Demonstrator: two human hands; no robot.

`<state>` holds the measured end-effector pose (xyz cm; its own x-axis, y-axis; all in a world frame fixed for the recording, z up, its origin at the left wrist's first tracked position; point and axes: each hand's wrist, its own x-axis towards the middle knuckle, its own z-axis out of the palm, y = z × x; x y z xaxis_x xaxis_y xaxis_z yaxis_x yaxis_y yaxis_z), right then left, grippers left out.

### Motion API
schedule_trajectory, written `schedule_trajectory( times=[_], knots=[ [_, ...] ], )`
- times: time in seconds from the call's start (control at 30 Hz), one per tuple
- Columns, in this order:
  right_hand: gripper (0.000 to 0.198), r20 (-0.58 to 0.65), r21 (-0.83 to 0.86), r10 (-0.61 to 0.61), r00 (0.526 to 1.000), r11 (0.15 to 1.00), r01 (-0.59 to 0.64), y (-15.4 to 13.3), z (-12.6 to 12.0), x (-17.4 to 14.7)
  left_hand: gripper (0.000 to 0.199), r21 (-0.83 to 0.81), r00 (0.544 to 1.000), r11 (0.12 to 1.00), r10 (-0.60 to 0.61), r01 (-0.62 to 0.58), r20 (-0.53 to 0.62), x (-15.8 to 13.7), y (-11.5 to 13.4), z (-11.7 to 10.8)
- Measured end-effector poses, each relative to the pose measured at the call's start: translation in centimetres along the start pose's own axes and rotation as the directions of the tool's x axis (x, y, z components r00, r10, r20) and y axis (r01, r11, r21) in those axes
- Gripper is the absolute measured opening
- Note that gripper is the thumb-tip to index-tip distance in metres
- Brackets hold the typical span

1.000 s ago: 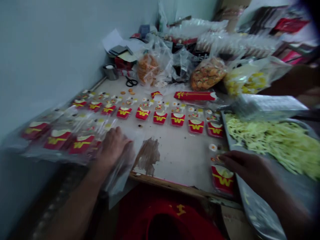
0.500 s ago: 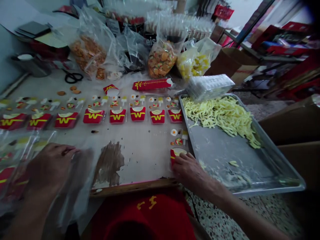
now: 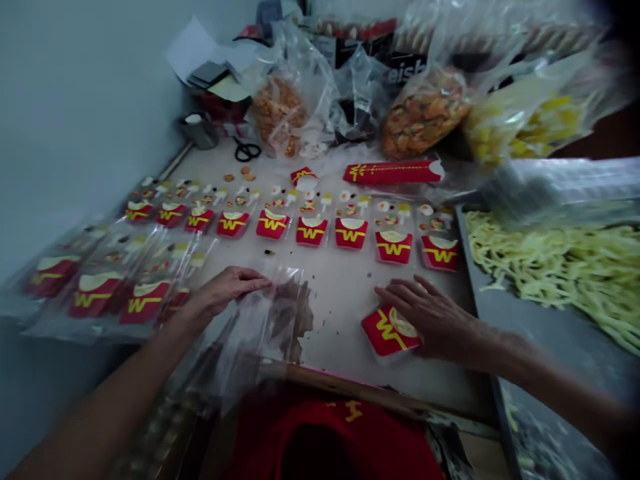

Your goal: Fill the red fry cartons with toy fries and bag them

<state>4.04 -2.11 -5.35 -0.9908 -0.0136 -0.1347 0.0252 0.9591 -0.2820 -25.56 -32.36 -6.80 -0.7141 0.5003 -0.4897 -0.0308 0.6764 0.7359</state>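
Between the closed fingertips of my left hand [image 3: 225,290] hangs a clear plastic bag [image 3: 247,343] by its top edge, over the table's front edge. My right hand [image 3: 440,323] grips a small red fries packet [image 3: 383,333] with a yellow zigzag, tilted just above or on the table; its fingers cover the upper part. Behind both hands runs a row of similar red packets [image 3: 351,233] in clear trays with small toy-like food pieces. Several bagged packets [image 3: 97,290] lie to the left of my left hand.
A metal tray [image 3: 545,340] with pale yellow strips [image 3: 555,253] stands at the right. Behind the row are a stack of red packets [image 3: 393,172], scissors [image 3: 247,151] and filled plastic bags [image 3: 425,113]. A plastic container stack [image 3: 570,187] overhangs the tray.
The view has swung left. My right hand has pulled the red packet towards me and turned it, away from its spot beside the tray. My left hand still holds the clear bag.
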Motion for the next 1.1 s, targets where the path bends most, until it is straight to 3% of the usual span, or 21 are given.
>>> schedule_trajectory(
  times=[0.07, 0.13, 0.37, 0.47, 0.57, 0.73, 0.87, 1.0, 1.1],
  knots=[
    [0.094, 0.051, 0.046, -0.055, 0.997, 0.998, 0.053, 0.7, -0.3, 0.8, 0.039, -0.121, 0.995, 0.990, -0.059, 0.069, 0.080, 0.0, -0.4, 0.4],
    [0.101, 0.036, 0.081, -0.061, 0.997, 0.995, 0.058, 0.4, -1.2, 1.9, 0.033, -0.185, 0.998, 0.981, -0.047, 0.055, 0.046, -0.5, -0.2, 0.7],
    [0.106, -0.253, -0.064, 0.043, 0.967, 0.996, -0.061, -3.8, -5.6, 8.4, 0.028, -0.013, 0.986, 0.995, 0.098, -0.100, -0.137, -3.5, 2.4, 2.1],
    [0.103, -0.290, -0.139, 0.031, 0.957, 0.987, -0.074, -4.8, -6.3, 10.0, 0.030, 0.013, 0.975, 0.988, 0.156, -0.156, -0.157, -4.1, 2.6, 2.4],
    [0.099, -0.275, -0.217, 0.002, 0.961, 0.974, -0.064, -5.4, -5.9, 10.2, 0.031, -0.042, 0.986, 0.988, 0.145, -0.149, -0.088, -4.0, 2.6, 2.2],
    [0.090, -0.267, -0.240, -0.020, 0.964, 0.970, -0.046, -6.6, -3.9, 10.1, 0.041, -0.228, 0.992, 0.973, 0.049, -0.022, 0.112, -2.4, 2.8, 2.7],
    [0.097, -0.272, -0.170, 0.005, 0.962, 0.984, -0.053, -6.9, -2.6, 10.9, 0.050, -0.457, 0.989, 0.890, 0.063, 0.006, 0.135, -1.0, 2.7, 3.4],
    [0.093, -0.178, -0.116, -0.061, 0.982, 0.992, 0.041, -5.8, -1.9, 11.0, 0.042, -0.402, 0.996, 0.915, 0.050, -0.017, 0.073, -0.4, 2.8, 2.8],
    [0.093, -0.052, -0.016, -0.165, 0.985, 0.986, 0.164, -4.9, -1.7, 10.7, 0.044, -0.312, 0.990, 0.950, 0.021, 0.025, 0.141, -0.3, 2.7, 2.3]
  ],
)
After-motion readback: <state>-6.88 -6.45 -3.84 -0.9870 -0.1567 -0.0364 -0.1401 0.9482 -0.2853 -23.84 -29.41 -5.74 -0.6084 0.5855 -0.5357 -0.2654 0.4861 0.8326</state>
